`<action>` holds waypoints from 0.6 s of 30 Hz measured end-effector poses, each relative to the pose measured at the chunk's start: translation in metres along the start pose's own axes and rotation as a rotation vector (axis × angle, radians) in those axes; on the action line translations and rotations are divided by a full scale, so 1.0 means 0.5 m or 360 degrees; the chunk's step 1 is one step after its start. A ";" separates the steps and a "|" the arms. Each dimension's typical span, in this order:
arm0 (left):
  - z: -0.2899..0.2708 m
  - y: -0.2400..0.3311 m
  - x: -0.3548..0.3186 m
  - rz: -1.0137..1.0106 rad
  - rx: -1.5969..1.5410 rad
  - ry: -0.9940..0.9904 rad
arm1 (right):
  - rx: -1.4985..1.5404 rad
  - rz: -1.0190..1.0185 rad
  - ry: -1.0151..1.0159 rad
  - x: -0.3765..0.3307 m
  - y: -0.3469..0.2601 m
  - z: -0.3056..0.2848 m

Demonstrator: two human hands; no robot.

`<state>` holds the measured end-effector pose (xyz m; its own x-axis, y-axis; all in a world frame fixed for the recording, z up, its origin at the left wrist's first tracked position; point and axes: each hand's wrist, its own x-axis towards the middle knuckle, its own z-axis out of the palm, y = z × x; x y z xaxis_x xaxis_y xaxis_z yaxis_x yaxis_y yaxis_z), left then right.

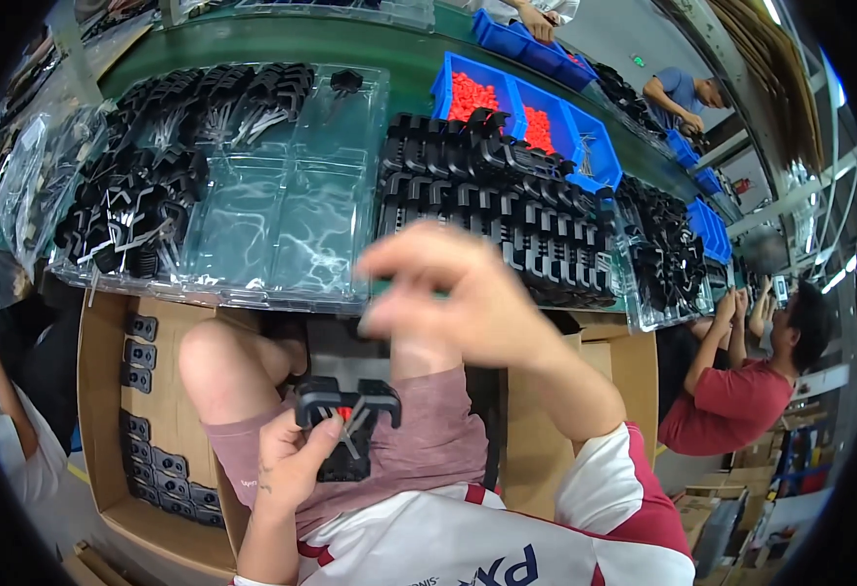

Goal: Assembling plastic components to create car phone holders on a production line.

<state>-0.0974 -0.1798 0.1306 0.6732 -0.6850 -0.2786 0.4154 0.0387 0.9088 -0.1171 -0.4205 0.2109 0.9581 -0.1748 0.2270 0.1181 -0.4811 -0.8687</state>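
My left hand (287, 459) grips a black plastic clip part (347, 410) with metal wire legs and a small red piece in its middle, held over my lap. My right hand (458, 293) is raised and blurred in front of the table edge, fingers pinched together; whether anything small is between them is not visible. Behind the right hand lies a clear tray (585, 293) packed with rows of black plastic parts.
A clear tray (282, 225) on the green table (399, 59) holds black parts at its left side. Blue bins (546, 98) with red pieces stand behind. A cardboard box (106, 439) with black parts sits at my left knee. Other people work at the right and left.
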 end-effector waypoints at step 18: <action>-0.060 0.035 0.039 0.0072 -0.0250 0.0369 | -0.0499 -0.0286 0.1006 -0.075 0.045 -0.049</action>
<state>-0.0585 -0.1708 0.1319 0.8078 -0.4958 -0.3188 0.4593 0.1904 0.8676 -0.1568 -0.4459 0.1935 0.5861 -0.4873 0.6474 0.0881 -0.7559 -0.6487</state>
